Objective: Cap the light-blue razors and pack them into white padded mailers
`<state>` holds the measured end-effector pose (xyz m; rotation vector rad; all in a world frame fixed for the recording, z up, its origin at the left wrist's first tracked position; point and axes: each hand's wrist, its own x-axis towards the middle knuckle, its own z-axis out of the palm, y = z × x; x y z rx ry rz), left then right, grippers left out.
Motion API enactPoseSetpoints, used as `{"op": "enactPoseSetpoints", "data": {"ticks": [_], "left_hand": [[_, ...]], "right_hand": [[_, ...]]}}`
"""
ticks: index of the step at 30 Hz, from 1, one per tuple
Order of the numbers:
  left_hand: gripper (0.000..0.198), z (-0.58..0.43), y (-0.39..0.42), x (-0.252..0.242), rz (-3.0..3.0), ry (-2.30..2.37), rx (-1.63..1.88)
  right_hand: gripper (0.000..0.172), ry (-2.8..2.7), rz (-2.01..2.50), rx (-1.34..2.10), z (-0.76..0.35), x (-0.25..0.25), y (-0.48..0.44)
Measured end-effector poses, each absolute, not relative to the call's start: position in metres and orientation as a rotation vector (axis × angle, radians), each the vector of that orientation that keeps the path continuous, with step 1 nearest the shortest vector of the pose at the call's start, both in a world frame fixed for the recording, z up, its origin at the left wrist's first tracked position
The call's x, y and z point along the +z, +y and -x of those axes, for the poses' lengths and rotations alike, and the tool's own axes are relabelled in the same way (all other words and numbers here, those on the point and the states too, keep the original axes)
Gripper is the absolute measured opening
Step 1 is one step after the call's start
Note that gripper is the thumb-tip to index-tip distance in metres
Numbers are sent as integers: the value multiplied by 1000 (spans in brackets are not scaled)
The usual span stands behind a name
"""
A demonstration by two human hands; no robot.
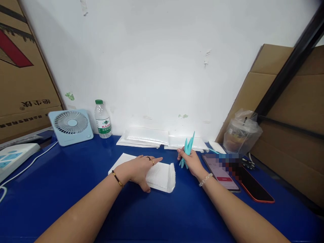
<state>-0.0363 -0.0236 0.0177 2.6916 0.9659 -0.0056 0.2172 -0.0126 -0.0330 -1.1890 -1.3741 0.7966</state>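
Note:
My left hand (138, 170) lies across a white padded envelope (160, 175) on the blue tabletop. Its fingers are stretched out and apart, with the thumb at the near edge. The envelope's right end shows a folded, slightly raised flap. Just to the right, my right hand (191, 161) is closed around a bundle of slim turquoise plastic sticks (187, 148). Their pointed ends stick out above and below the fist, and their exact kind is unclear. Behind both hands, stacks of white padded envelopes (146, 135) lie against the wall.
A light-blue fan (72, 126) and a water bottle (102, 121) stand at the back left. At the far left is a power strip (15, 158) with a white cable. Two phones (222, 175) lie by my right forearm, near a bagged drink cup (240, 131). Cardboard (291, 145) borders the right.

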Motion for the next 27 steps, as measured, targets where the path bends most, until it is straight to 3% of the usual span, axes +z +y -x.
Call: {"op": "enactPoseSetpoints", "data": {"ticks": [7, 14, 20, 22, 24, 26, 27], "left_hand": [[121, 37, -17, 11, -2678, 960, 47], [101, 36, -22, 16, -2726, 993, 98], [114, 16, -26, 11, -2223, 908, 665], [105, 1, -32, 9, -1881, 759, 915], [84, -13, -39, 10, -1583, 557, 1123], [61, -17, -43, 15, -1348, 442, 1196], [62, -16, -43, 19, -1257, 420, 1188]], "right_hand": [[37, -1409, 1193, 839, -214, -31, -15], [42, -1372, 1181, 842, -221, -32, -11], [28, -1743, 1305, 475, -210, -17, -21], [22, -1943, 1328, 312, -196, -9, -31], [21, -2151, 1395, 110, -184, -3, -40], [24, -2291, 1469, -98, -177, 1, -47], [25, -2319, 1510, -182, -176, 2, -49]]}}
